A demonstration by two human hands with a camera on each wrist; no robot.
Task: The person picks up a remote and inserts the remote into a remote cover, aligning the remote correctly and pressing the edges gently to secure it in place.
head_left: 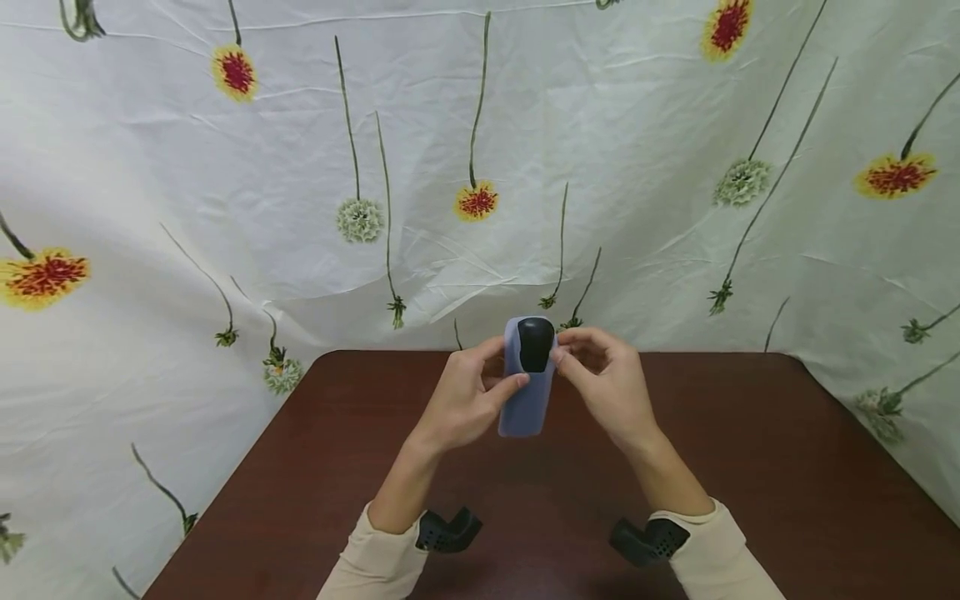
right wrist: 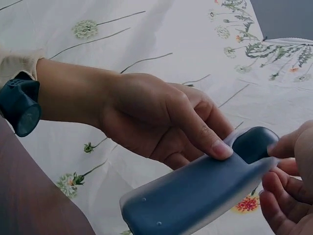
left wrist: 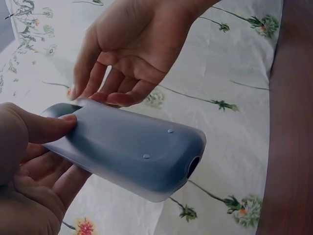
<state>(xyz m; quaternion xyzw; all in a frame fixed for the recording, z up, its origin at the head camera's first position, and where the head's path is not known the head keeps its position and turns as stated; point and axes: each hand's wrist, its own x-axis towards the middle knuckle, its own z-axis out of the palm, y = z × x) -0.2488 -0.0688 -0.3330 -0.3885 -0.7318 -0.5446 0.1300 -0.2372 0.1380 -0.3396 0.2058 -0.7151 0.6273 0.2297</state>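
A long translucent blue cover [head_left: 525,408] with rounded corners is held up above the table, around a dark, smooth, rounded device [head_left: 536,343] that shows through the opening at its upper end. What kind of device it is I cannot tell. My left hand [head_left: 468,400] grips the cover from the left, thumb across its front and fingers behind. On the other side, my right hand [head_left: 611,383] pinches the cover's edge beside the dark device, its thumb [right wrist: 275,149] close against the device. Two small pale dots and a dark end slot [left wrist: 194,167] mark the cover in the left wrist view.
A dark reddish-brown table [head_left: 300,500] lies beneath both hands. Behind it hangs a white cloth [head_left: 420,150] printed with flowers. Each wrist carries a black camera mount [head_left: 450,531] over a cream sleeve [head_left: 382,562].
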